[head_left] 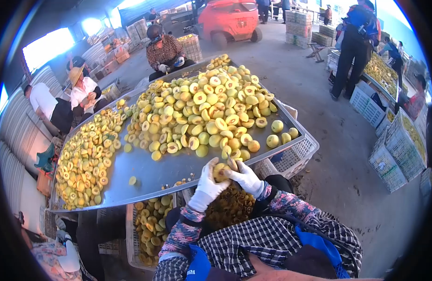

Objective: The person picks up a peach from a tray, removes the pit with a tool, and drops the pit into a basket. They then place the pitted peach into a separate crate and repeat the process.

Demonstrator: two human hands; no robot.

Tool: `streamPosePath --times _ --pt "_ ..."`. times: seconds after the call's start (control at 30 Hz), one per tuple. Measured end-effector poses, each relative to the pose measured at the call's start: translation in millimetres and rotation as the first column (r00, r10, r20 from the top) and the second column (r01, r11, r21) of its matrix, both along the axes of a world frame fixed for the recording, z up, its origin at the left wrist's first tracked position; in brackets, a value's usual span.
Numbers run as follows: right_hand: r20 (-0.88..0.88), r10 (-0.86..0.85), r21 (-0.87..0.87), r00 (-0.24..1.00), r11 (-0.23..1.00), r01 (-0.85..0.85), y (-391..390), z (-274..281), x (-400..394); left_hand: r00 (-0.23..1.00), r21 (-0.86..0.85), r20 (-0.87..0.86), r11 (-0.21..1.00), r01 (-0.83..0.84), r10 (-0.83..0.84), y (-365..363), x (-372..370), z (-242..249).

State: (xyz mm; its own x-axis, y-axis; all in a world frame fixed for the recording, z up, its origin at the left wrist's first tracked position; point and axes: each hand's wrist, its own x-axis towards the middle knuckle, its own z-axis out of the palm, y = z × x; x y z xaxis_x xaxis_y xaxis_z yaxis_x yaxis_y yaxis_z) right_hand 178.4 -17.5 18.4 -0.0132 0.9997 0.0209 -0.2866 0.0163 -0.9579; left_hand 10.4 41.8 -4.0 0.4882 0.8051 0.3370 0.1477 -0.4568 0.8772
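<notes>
Between my hands, just off the near edge of the metal table [155,185], is a yellow stone fruit [220,173]. My left hand [207,184], in a white glove, is closed around it. My right hand [246,179], also gloved in white with stained fingertips, is pinched at the fruit's right side. A thin dark shape sticks up from its fingers; I cannot tell what it is. Beyond my hands a big heap of halved yellow-green fruit [202,107] covers the tabletop. Beneath my hands sits a container of brownish pits or scraps [231,203].
More fruit halves [87,164] lie along the table's left side. A crate of fruit halves [152,225] stands under the near edge, and a white plastic crate [291,159] at the right corner. Several people sit around the table. A red vehicle [230,21] is behind; stacked crates [396,150] stand right.
</notes>
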Motion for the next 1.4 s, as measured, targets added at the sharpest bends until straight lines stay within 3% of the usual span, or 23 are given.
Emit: streamPosePath --times 0.07,0.1,0.13,0.17,0.2,0.23,0.27,0.4,0.43,0.47,0.53,0.57,0.6,0.67,0.77,1.0,1.03,1.1,1.23,1.3,1.33,1.4 --pt "-0.092 -0.006 0.091 0.996 0.996 0.014 9 -3 -9 0.976 0.188 -0.137 0.972 -0.143 0.17 -24 4 35" --pt "-0.122 -0.035 0.081 0.992 0.996 0.045 12 -4 -10 0.994 -0.134 0.099 0.99 -0.031 0.044 -24 3 38" --pt "-0.145 0.012 0.063 0.989 0.998 -0.002 12 7 -9 0.934 -0.414 0.358 0.898 0.151 0.008 -24 3 39" --pt "-0.121 0.076 -0.083 0.99 0.993 -0.086 3 32 -2 0.896 -0.334 0.445 0.928 0.166 0.0 -23 10 37" --pt "-0.088 0.091 -0.053 0.992 0.994 -0.096 4 33 -5 0.666 -0.648 0.69 0.652 0.393 0.283 -21 15 41" --pt "-0.068 0.139 -0.022 0.988 0.99 -0.141 5 30 -8 0.613 -0.63 0.751 0.543 0.555 0.245 -16 14 38" --pt "-0.022 0.101 0.01 0.995 0.995 -0.1 3 34 -13 0.58 -0.617 0.766 0.574 0.539 0.279 -22 17 46" --pt "0.174 -0.019 0.081 0.985 0.997 0.005 5 23 -9 0.498 -0.773 0.634 0.482 0.412 0.592 -14 16 43" --pt "0.218 -0.015 -0.023 0.976 1.0 0.02 1 26 -2 0.494 -0.776 0.631 0.481 0.408 0.599 -15 15 42" --pt "0.219 -0.009 -0.023 0.976 1.0 0.014 0 22 -1 0.455 -0.761 0.649 0.513 0.398 0.609 -14 15 43" --pt "0.534 -0.14 0.157 0.834 0.985 0.064 -4 18 -3 0.412 -0.74 0.673 0.551 0.385 0.614 -11 15 43" --pt "0.738 -0.358 0.523 0.573 0.839 -0.15 -9 21 -3 0.427 -0.713 0.7 0.586 0.384 0.572 -11 14 41" --pt "0.748 -0.371 0.544 0.55 0.818 -0.189 -14 26 -6 0.444 -0.686 0.724 0.618 0.385 0.528 -13 14 39" --pt "0.725 -0.219 0.328 0.653 0.944 -0.047 -17 30 -18 0.459 -0.686 0.721 0.633 0.36 0.52 -18 19 45" --pt "0.727 -0.309 0.428 0.613 0.902 -0.052 -16 25 -24 0.486 -0.662 0.725 0.691 0.292 0.489 -21 23 47" --pt "0.736 -0.24 0.362 0.632 0.93 -0.069 -19 20 -33 0.5 -0.608 0.716 0.787 0.103 0.487 -35 28 59" --pt "0.736 -0.241 0.36 0.633 0.931 -0.065 -18 20 -31 0.503 -0.61 0.714 0.785 0.105 0.487 -34 26 56" --pt "0.833 -0.171 0.304 0.526 0.936 -0.177 -16 21 -23 0.624 -0.598 0.662 0.794 0.105 0.416 -31 17 50" --pt "0.813 -0.195 0.358 0.549 0.91 -0.207 -18 16 -20 0.589 -0.716 0.622 0.679 0.16 0.517 -27 16 48" --pt "0.727 0.023 0.123 0.687 0.979 -0.163 -19 17 -22 0.688 -0.656 0.576 0.752 0.065 0.442 -24 16 51" --pt "0.727 0.006 0.138 0.686 0.978 -0.155 -20 18 -22 0.69 -0.644 0.583 0.762 0.072 0.428 -23 13 50" --pt "0.812 0.164 -0.03 0.559 0.97 -0.241 -18 26 -13 0.847 -0.625 0.438 0.779 0.046 0.302 -19 7 44"
